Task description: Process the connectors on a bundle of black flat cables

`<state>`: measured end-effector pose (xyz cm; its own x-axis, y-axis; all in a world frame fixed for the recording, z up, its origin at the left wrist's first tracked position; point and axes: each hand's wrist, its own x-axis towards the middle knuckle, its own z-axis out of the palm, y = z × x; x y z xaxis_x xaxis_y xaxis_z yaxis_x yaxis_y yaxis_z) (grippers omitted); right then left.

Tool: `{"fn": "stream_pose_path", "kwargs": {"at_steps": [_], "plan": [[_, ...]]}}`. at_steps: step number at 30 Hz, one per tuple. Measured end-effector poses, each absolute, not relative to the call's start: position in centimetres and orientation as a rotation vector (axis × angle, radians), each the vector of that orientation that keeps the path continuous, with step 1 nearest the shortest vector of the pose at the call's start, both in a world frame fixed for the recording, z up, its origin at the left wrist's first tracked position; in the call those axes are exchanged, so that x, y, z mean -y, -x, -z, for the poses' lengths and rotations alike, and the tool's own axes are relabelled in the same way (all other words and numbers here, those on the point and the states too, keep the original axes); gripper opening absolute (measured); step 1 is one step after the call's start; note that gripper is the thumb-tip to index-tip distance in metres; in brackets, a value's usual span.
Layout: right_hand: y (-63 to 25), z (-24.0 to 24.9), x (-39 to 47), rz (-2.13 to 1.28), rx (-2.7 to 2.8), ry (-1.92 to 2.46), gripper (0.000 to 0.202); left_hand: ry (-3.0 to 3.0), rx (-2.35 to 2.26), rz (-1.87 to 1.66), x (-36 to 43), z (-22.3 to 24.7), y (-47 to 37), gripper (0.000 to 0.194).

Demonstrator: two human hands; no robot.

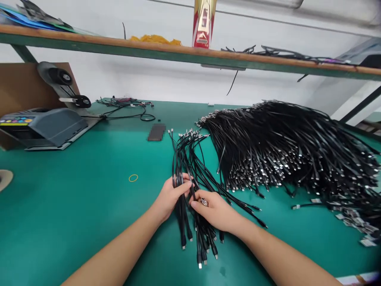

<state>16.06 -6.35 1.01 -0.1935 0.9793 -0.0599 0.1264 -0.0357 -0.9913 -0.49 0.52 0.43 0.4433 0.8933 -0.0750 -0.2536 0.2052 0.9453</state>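
Standing here, I see the person bent to a bunch of black cables (185, 157) that lies about midway between the left and right edges of the green surface (89, 206), its lower plugs reaching toward the near edge. The left hand (172, 194) grips several strands between thumb and fingers. The right hand (213, 208), just beside it, is curled in, thumb and fingertips closed on strands of the same bunch.

The step in hand, I'd judge, is parting or gathering these strands by feel. The next move seems to call for a steady left grip and a light right pinch, so that neighbouring cords don't drag along. A far bigger pile of cables (268, 143) spreads toward the right edge; a thin yellow band (133, 181) lies left of the left hand, apart from it.
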Motion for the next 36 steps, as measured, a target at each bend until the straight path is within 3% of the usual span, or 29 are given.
{"fn": "stream_pose_path", "kwargs": {"at_steps": [12,21,30,36], "plan": [[-17.5,-2.2,4.8,-1.307,0.870,0.895,0.027,-1.181,-0.769,-0.771,-0.7,-0.3,0.6,0.032],[-18.9,-1.8,3.6,-1.200,0.826,0.895,0.028,-1.263,-0.864,-0.708,-0.7,-0.7,0.6,0.026],[-18.4,-2.2,3.9,-1.311,0.954,0.801,0.044,-1.317,-0.845,-0.629,-1.0,-0.5,0.9,0.025],[-18.4,-1.2,4.2,-1.093,1.097,1.074,0.027,-1.310,-0.843,-0.637,-0.8,-0.6,0.9,0.023]]}}
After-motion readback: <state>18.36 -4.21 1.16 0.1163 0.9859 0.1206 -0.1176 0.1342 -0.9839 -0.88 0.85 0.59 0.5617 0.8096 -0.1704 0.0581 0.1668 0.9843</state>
